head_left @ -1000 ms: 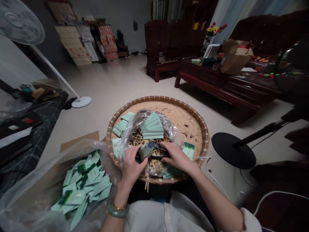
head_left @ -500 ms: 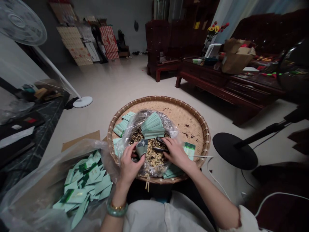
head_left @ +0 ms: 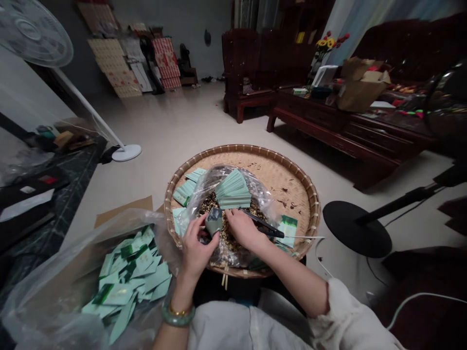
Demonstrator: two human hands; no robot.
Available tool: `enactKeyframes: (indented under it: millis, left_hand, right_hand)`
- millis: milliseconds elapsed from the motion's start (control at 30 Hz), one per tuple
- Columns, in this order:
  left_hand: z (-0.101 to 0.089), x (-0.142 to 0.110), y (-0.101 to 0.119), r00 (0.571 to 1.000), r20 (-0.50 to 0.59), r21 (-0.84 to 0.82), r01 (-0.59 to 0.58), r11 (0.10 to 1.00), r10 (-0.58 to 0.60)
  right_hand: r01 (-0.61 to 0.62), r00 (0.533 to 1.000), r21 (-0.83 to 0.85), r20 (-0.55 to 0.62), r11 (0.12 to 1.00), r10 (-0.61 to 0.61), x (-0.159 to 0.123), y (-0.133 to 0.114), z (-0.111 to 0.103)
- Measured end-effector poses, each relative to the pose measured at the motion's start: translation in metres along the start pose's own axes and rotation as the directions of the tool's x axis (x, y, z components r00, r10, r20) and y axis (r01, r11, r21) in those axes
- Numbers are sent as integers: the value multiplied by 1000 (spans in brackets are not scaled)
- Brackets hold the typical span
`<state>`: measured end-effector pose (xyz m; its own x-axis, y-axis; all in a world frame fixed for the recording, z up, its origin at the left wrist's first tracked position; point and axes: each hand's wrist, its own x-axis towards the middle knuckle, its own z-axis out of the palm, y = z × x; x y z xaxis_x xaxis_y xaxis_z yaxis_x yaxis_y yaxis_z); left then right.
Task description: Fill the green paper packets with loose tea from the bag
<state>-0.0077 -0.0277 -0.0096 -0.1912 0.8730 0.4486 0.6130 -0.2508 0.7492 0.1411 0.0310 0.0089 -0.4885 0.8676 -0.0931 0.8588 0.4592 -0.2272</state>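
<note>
My left hand (head_left: pixel 197 248) is shut on a small green sachet (head_left: pixel 213 221), holding it open-mouthed over a clear plastic bag (head_left: pixel 215 187) of dried tea-like flakes (head_left: pixel 228 228). My right hand (head_left: pixel 242 231) grips slim black tongs (head_left: pixel 263 223) beside the sachet. The bag lies in a round woven bamboo tray (head_left: pixel 288 187), with a fanned stack of pale green sachets (head_left: pixel 233 190) on it. Below left, a clear plastic bag (head_left: pixel 47 301) holds several loose green-and-white sachets (head_left: pixel 127 287).
A white floor fan (head_left: pixel 36 31) stands at the left beside a dark counter (head_left: pixel 51 209). To the right are a round black stand base (head_left: pixel 356 228) and a white cable (head_left: pixel 321 255). Dark wooden furniture and a cardboard box (head_left: pixel 361 90) stand beyond.
My right hand has moved to the left and toward me, and the black tongs now point out to the right. My left hand and its sachet have stayed nearly in place.
</note>
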Motion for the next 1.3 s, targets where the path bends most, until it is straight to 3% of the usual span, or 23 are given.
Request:
enactKeyframes:
  millis: [167, 400, 600, 1100, 1300]
  left_hand:
    - [0, 0, -1, 1000, -3, -9, 4, 1000, -4]
    - [0, 0, -4, 1000, -9, -7, 5, 1000, -5]
    - [0, 0, -4, 1000, -7, -18, 4, 1000, -4]
    - [0, 0, -4, 1000, -15, -17, 12, 1000, -12]
    - [0, -1, -3, 1000, -8, -14, 14, 1000, -14]
  right_hand:
    - [138, 990, 134, -13, 981, -138, 5, 0, 4]
    - [224, 974, 92, -1, 970, -225, 10, 1, 11]
    - [321, 941, 191, 51, 928, -335, 16, 6, 13]
    - [281, 958, 308, -34, 909, -285, 18, 8, 19]
    - [249, 968, 483, -135, 840, -210, 15, 20, 12]
